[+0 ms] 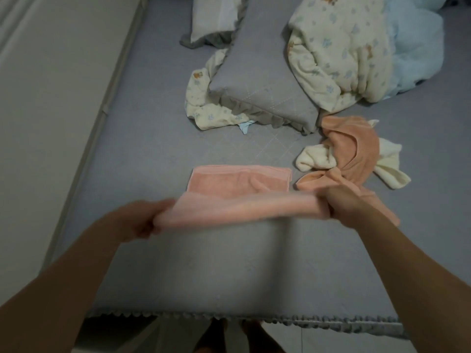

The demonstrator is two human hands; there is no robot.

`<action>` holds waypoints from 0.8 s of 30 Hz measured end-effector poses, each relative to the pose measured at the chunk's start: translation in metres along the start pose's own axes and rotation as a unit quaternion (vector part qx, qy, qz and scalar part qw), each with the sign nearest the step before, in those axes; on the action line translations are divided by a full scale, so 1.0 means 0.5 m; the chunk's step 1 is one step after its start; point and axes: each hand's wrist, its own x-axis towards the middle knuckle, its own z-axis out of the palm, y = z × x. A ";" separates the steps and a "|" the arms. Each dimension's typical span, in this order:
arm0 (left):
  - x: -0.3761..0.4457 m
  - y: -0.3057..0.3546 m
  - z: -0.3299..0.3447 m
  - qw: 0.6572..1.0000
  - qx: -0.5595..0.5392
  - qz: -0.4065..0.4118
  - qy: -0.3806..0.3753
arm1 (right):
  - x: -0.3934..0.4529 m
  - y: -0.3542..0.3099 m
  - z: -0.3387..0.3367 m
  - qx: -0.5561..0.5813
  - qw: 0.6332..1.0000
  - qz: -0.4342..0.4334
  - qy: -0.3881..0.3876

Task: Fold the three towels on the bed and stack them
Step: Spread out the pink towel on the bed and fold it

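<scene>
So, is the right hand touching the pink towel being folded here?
Touching. The head view shows the right hand closed around one end of the pink towel, with the left hand gripping the other end.

A big bed (153,154) with a gray cover fills most of the frame. A pink towel (239,182) lies on it in the middle. To the right, an orange towel (356,149) and a cream towel (390,171) lie bunched together. Higher up are a gray pillow (262,80), a cream blanket (339,54) with little pictures, and a blue blanket (418,52) at the upper right.
</scene>
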 end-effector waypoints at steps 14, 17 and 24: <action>0.018 -0.194 0.111 0.979 -0.129 -0.128 -0.093 | -0.051 0.249 0.052 -0.169 0.964 0.191 -0.071; 0.018 -0.220 0.128 0.990 -0.047 -0.116 -0.065 | -0.078 0.283 0.056 -0.165 0.958 0.212 -0.098; 0.036 -0.227 0.132 0.992 -0.071 -0.073 -0.071 | -0.076 0.286 0.072 -0.127 0.970 0.161 -0.131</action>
